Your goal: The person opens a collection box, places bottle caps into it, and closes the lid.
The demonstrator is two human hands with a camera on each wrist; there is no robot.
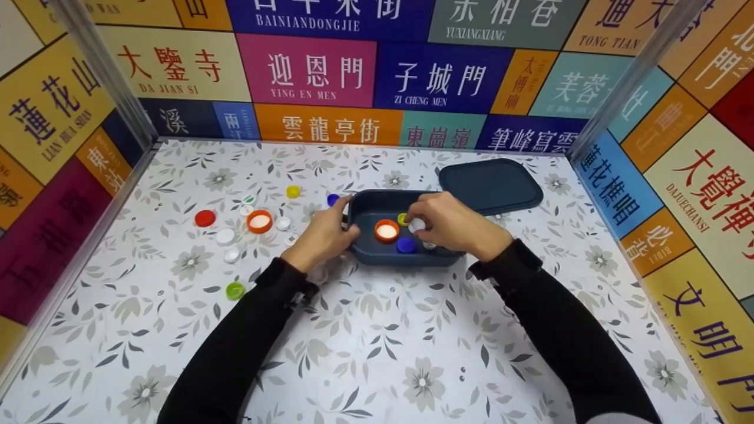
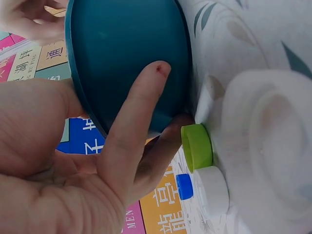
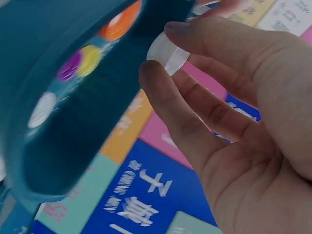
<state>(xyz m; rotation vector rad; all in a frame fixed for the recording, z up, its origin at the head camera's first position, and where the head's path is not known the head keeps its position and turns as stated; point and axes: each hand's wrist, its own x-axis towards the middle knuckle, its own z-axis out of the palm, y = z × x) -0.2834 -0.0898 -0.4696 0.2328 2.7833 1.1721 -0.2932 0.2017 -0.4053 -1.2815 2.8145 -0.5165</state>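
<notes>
White cap (image 3: 165, 51) held over blue box (image 1: 406, 259)

Left hand (image 1: 323, 237) has fingers gripping the box's left end; right hand (image 1: 459, 225) has fingers clamped on the cap. Beyond, a dark lid (image 1: 492, 184) rests on the tabletop (image 1: 353, 335).

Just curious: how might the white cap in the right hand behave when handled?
The white cap in the right hand is probably light, being so small. It seems stiff, keeping its shape when pinched. On edge, its round rim might roll.
</notes>
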